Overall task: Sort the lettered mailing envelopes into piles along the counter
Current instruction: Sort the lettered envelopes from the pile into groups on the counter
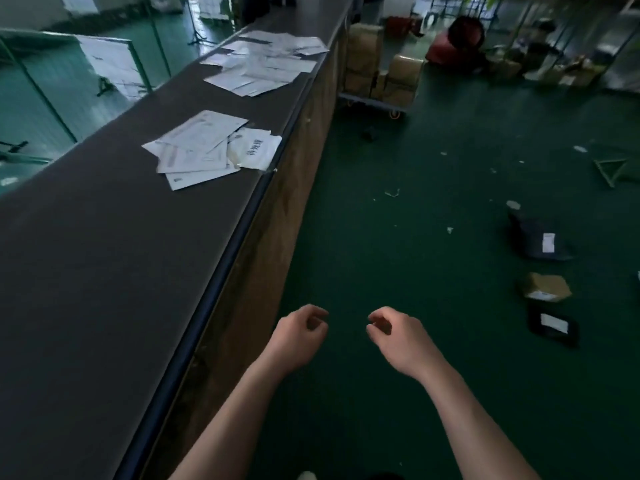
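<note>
Grey desk (104, 258): a long dark top running away up the left side, with a blue front edge and a wood-grain panel below it.
Near pile (197, 150): white mailing envelopes fanned loosely on the desk close to its front edge; print on them is too small to read.
Marked sheet (254, 152): a crumpled white piece with dark characters — it lies just beside the near pile, at the desk's edge.
Far pile (263, 64): a wider spread of white envelopes further along the desk, well apart from the near pile.
Left hand (299, 336): held out over the green floor, beside the desk front and not touching it; its fingers (317, 315) are loosely curled and hold nothing.
Right hand (398, 336): level with the left, a gap between them; its fingers (379, 322) are also loosely curled, empty.
Forearms: both bare, reaching in from the bottom of the view.
Floor (398, 237): dark green, dotted with small white scraps.
Floor parcels: a dark bag with a white label (536, 237), a small brown box (545, 287) and a black packet with a label (554, 325) — all lie at the right, apart from the desk.
Cart (379, 77): stacked with brown cartons, standing near the far end of the desk.
Background: blurred; red shapes and clutter at the upper right cannot be made out.
</note>
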